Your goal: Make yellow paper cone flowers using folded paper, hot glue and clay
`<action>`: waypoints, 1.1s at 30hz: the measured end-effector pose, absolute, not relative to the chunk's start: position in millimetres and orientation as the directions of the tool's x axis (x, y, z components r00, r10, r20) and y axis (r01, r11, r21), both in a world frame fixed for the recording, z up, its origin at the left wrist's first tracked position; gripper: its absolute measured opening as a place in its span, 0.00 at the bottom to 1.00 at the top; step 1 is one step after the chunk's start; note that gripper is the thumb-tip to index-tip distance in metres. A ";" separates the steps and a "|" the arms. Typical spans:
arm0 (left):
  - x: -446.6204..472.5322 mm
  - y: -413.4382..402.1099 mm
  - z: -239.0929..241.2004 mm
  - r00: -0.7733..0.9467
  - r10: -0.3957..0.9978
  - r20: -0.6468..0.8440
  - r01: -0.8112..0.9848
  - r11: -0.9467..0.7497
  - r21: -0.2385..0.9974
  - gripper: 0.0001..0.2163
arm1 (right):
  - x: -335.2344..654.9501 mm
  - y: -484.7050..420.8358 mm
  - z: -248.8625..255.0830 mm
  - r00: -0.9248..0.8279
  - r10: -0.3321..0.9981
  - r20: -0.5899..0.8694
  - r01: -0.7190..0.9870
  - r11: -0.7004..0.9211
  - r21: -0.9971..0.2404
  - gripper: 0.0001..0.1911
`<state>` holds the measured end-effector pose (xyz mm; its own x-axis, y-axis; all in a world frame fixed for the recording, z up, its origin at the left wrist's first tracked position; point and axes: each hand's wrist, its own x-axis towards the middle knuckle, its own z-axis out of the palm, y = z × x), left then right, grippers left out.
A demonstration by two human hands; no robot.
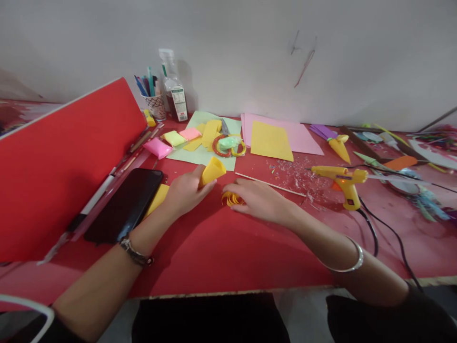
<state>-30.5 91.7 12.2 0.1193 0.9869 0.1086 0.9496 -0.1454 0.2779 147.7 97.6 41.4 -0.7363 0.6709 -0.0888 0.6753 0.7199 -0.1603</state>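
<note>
**A:** What is shown, and how far along is the work?

**B:** A red table [228, 257] strewn with paper scraps is seen from above. A yellow paper cone [212, 170] is already rolled. A small heap of yellow curled strips [230, 197] is cut but, it is judged, not yet joined to the cone. The glue gun [342, 183] is left standing at the right, untouched.

**A:** How are the hands and the cone placed?

**B:** The left hand [185, 193] is closed round the cone's narrow end, near the table's middle, with the wide mouth tilted upward. The right hand [259, 200] is laid palm down just beside it, fingers stretched onto the strips, nothing gripped.
</note>
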 end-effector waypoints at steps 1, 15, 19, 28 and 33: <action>-30.5 91.6 12.4 0.119 0.987 0.107 0.950 -0.145 0.278 0.16 | 147.8 97.8 41.4 -0.735 0.672 -0.090 0.676 0.718 -0.166 0.13; -30.4 91.3 13.4 0.107 0.989 0.106 0.960 -0.130 0.248 0.16 | 149.8 104.1 36.7 -0.764 0.640 -0.074 0.634 0.727 -0.263 0.12; -29.6 91.7 13.3 0.112 0.988 0.105 0.960 -0.135 0.245 0.16 | 149.1 102.9 40.6 -0.768 0.634 -0.089 0.631 0.726 -0.273 0.11; -31.3 91.6 11.2 0.121 0.985 0.125 0.952 -0.151 0.268 0.15 | 154.7 104.1 40.2 -0.794 0.606 -0.039 0.589 0.752 -0.295 0.11; -31.2 92.7 9.5 0.131 0.983 0.131 0.942 -0.165 0.293 0.15 | 169.2 106.3 44.4 -0.749 0.660 0.064 0.592 0.709 -0.384 0.10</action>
